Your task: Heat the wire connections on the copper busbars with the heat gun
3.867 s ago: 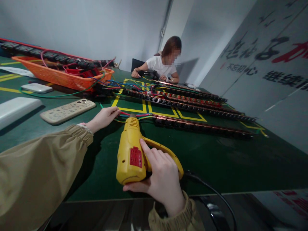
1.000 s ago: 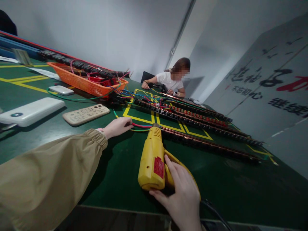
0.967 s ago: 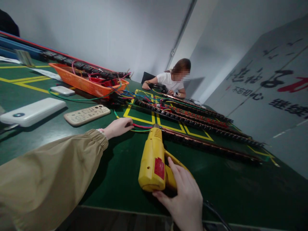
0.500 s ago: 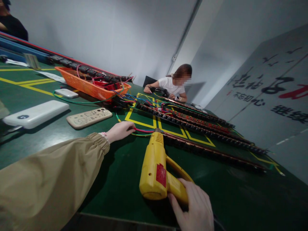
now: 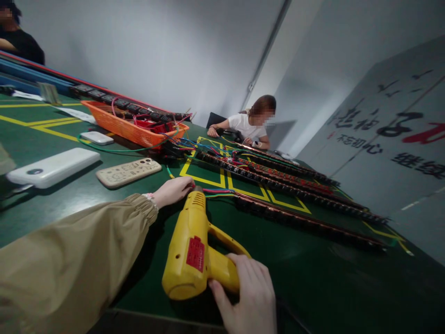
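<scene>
My right hand (image 5: 248, 292) is wrapped round the handle of a yellow heat gun (image 5: 189, 246) with a red label. The gun's dark nozzle points away from me, close beside my left hand (image 5: 175, 191). Closed in a pinch, my left hand holds a bundle of wires (image 5: 219, 190), coloured red, blue and yellow-green. The nozzle hides part of the bundle near my fingertips. From there the wires run right into the end of a long dark strip (image 5: 299, 218) with copper-coloured edges, lying on the green table.
An orange basket (image 5: 128, 131) with wires and parts stands further back. Left of my hand lie a phone (image 5: 128, 172), a white power bank (image 5: 54, 168) and a small white case (image 5: 96, 138). More long strips (image 5: 278, 183) cross the table; a co-worker (image 5: 248, 123) sits behind them.
My right hand has moved left with the heat gun, bringing the nozzle from the strip's end along the wires to beside my left hand. The left hand stays nearly in place, holding the wires.
</scene>
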Demonstrator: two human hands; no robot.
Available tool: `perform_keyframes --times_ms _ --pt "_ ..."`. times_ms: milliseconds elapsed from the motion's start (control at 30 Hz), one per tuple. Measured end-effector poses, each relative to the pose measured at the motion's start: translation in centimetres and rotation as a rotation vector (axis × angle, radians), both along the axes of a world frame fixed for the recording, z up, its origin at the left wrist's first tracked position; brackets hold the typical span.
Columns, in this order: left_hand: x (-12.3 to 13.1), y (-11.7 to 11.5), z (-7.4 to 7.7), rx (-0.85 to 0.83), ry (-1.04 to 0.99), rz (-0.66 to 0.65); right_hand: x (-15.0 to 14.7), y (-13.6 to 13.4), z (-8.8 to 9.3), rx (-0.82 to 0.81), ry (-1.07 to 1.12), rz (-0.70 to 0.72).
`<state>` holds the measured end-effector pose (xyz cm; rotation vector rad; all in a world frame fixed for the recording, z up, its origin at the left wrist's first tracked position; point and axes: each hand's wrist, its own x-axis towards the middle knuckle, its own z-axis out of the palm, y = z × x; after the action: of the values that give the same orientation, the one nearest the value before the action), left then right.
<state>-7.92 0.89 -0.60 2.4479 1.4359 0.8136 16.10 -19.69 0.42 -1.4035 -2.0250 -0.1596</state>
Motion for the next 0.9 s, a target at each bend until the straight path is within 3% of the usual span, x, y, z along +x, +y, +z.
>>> perform_keyframes --times_ms 300,567,900 --pt "-0.1 -0.3 0.2 -0.012 0.012 0.019 0.1 0.4 0.9 0.015 -0.101 0.107" --pt "-0.2 -0.2 0.1 -0.006 -0.005 -0.006 1.8 0.1 1.0 -0.072 -0.092 0.025" --pt "0.0 -0.5 0.3 -0.007 0.01 0.036 5.1 0.1 0.2 0.055 -0.171 -0.066"
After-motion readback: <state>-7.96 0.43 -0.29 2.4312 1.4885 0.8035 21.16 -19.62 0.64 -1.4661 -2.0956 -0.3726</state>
